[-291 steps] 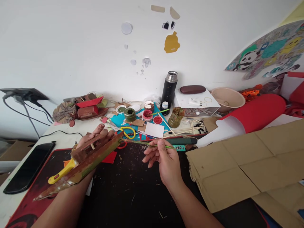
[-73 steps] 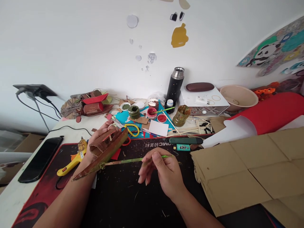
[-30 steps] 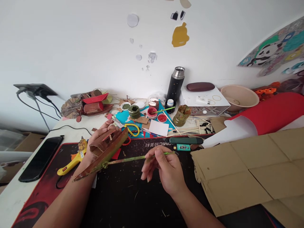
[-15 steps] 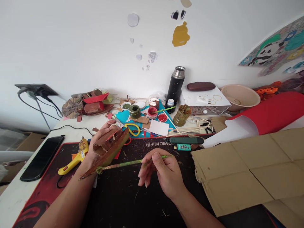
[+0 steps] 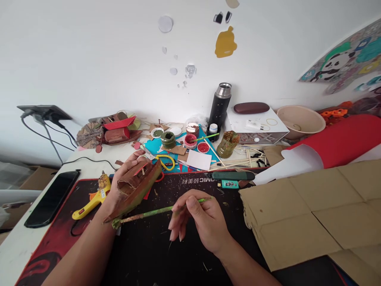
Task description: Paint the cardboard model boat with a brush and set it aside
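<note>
My left hand (image 5: 126,169) is closed round a small brown model boat (image 5: 138,186), tilted with one pointed end towards me; its lower hull shows green paint. My right hand (image 5: 196,218) pinches a green paintbrush (image 5: 151,212) between thumb and fingers. The brush's paint-caked tip lies by the boat's near end; whether it touches the hull I cannot tell. Behind the hands stand an open jar of dark green paint (image 5: 168,140) and a jar of red paint (image 5: 190,141), with another green-handled brush (image 5: 208,137) resting in the red one.
A yellow glue gun (image 5: 93,200) and a black phone (image 5: 52,198) lie on the left. Another model boat (image 5: 116,133) sits at the back left. Cardboard sheets (image 5: 300,218) cover the right side. A murky water jar (image 5: 228,145) and a black thermos (image 5: 220,105) stand at the back.
My right hand and the brush have moved slightly left and down, so the tip is lower by the boat's near end. The boat has turned a little in my left hand.
</note>
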A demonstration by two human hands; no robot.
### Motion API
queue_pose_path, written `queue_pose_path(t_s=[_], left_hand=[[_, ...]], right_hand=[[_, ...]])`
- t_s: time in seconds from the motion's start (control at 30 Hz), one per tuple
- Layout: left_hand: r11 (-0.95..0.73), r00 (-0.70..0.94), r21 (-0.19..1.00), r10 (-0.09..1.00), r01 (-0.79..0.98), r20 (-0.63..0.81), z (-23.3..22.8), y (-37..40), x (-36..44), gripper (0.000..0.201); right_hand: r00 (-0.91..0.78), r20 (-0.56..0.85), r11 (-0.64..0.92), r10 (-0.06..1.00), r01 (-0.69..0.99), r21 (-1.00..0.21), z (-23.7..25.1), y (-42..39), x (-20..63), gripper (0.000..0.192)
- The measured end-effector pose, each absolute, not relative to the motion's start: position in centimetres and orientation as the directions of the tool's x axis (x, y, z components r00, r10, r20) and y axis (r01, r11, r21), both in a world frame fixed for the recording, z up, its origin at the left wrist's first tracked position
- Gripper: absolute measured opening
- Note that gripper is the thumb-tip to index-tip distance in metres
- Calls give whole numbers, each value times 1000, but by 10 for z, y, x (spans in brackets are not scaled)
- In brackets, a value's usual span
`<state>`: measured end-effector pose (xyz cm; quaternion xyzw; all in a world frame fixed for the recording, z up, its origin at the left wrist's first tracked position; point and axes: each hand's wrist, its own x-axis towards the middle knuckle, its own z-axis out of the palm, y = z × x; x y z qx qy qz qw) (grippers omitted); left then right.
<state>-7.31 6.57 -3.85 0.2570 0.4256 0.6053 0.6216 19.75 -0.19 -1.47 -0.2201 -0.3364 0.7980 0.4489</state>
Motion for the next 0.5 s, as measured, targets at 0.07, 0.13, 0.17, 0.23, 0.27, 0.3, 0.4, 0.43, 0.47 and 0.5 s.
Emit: queue_pose_path(t_s=[0.07, 0.13, 0.17, 0.23, 0.27, 0.3, 0.4, 0.43, 0.47, 0.5], left_hand=[[118, -104, 824, 972, -554, -209, -39, 67, -73, 43], [102, -115, 814, 973, -572, -202, -40, 67, -71, 40], [97, -119, 808, 972, -581, -202, -40, 66, -70, 39], [96, -123, 796, 970, -597, -209, -40, 65, -69, 38], [98, -123, 790, 969, -605, -214, -40, 65, -68, 38], [100, -121, 785, 968, -611, -218, -40, 64, -68, 39], [109, -107, 777, 969, -621, -221, -40, 65, -69, 39], [111, -101, 777, 971, -619, -218, -40, 66, -70, 39], [111, -95, 779, 972, -617, -214, -40, 66, -70, 39], [111, -92, 781, 973, -615, -210, -40, 67, -71, 39]], right_hand=[[-486, -49, -363, 873, -578, -731, -15, -1, 199, 55], [-435, -54, -338, 899, -609, -718, -15, 2, 200, 53], [-400, -62, -321, 914, -623, -714, -15, 4, 201, 52], [-336, -85, -292, 938, -635, -715, -16, 6, 202, 50], [-317, -95, -286, 944, -634, -718, -15, 7, 202, 50], [-311, -102, -286, 945, -632, -720, -15, 7, 202, 50], [-338, -102, -304, 936, -627, -717, -15, 7, 201, 51], [-351, -100, -312, 931, -624, -717, -15, 6, 200, 51], [-358, -100, -317, 928, -622, -716, -15, 6, 200, 51], [-359, -101, -318, 928, -619, -718, -15, 6, 200, 52]])
